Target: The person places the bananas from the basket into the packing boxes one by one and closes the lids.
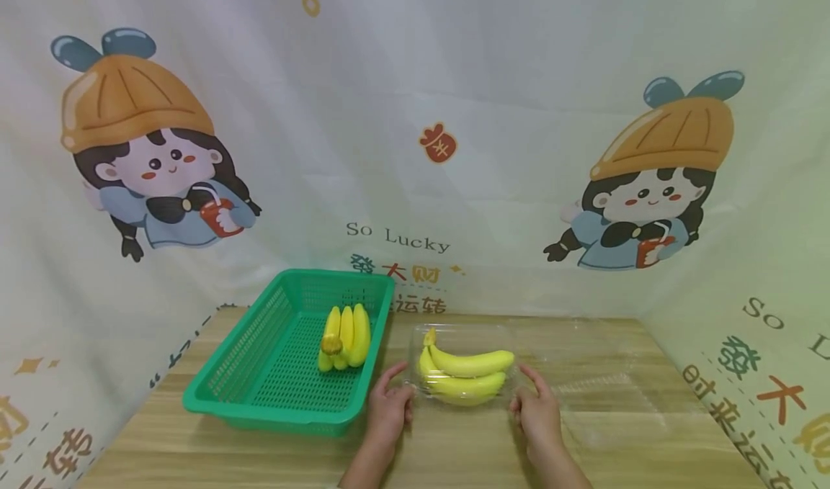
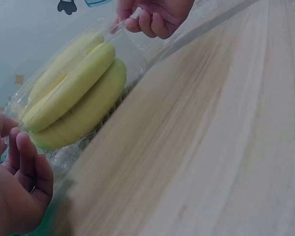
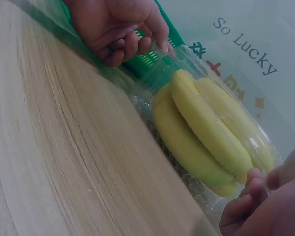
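Note:
A clear plastic clamshell box stands on the table with a bunch of yellow bananas inside. Its lid lies over the fruit; whether it is latched cannot be told. At the box's left end, my left hand pinches the rim between thumb and forefinger, the other fingers curled, as the left wrist view shows of the hand. My right hand pinches the opposite end the same way; in the right wrist view this hand partly covers that corner.
Left of the box stands a green plastic basket with another banana bunch against its right side. More clear plastic packaging lies on the wooden table at the right. A printed cloth hangs behind and at both sides.

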Demonstrator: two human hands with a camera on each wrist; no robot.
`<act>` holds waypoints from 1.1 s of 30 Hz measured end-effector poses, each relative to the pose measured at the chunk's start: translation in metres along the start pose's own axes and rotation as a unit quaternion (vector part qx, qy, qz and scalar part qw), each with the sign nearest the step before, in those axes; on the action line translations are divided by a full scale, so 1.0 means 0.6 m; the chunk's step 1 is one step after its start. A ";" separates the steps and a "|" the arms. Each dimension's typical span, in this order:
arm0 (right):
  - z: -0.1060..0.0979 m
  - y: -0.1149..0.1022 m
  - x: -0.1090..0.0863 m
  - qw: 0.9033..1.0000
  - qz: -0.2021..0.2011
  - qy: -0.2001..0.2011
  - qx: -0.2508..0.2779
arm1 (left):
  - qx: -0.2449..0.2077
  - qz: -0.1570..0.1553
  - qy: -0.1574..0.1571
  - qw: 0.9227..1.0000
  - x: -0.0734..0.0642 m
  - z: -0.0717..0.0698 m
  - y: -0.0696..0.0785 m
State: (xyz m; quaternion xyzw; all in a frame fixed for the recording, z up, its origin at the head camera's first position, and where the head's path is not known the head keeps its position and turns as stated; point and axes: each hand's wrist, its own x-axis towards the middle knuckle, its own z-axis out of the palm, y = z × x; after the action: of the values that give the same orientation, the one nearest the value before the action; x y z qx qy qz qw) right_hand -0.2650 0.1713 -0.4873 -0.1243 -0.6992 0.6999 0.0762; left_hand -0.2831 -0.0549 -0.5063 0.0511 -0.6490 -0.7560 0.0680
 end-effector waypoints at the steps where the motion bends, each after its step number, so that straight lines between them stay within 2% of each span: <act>1: 0.001 -0.001 0.000 1.000 0.003 -0.003 0.009 | -0.001 -0.002 0.004 1.000 0.000 0.001 0.001; 6: 0.012 -0.005 -0.002 0.998 0.017 -0.017 0.061 | -0.017 -0.009 0.021 1.000 0.000 -0.001 0.007; 11: 0.019 -0.010 -0.003 0.994 0.035 -0.034 0.100 | -0.026 0.013 0.015 0.999 0.000 -0.005 0.009; 16: 0.020 -0.012 -0.004 0.992 0.037 -0.048 0.109 | -0.021 0.013 -0.003 1.000 0.003 -0.006 0.009; 22: 0.021 -0.016 -0.008 0.991 0.030 -0.068 0.115 | -0.027 0.015 -0.002 1.000 0.003 -0.004 0.008; 27: 0.023 -0.021 -0.014 0.989 0.018 -0.076 0.125 | -0.026 0.032 -0.005 0.999 -0.002 0.003 0.016; 33: 0.023 -0.021 -0.023 0.991 -0.004 -0.078 0.113 | -0.025 0.058 -0.034 0.997 -0.011 0.008 0.024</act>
State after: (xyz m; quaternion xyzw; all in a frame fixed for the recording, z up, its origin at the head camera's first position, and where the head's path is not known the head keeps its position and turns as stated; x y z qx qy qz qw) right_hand -0.2563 0.1543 -0.4736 -0.0572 -0.6202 0.7814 0.0379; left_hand -0.2767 -0.0514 -0.4914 -0.0139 -0.6339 -0.7680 0.0906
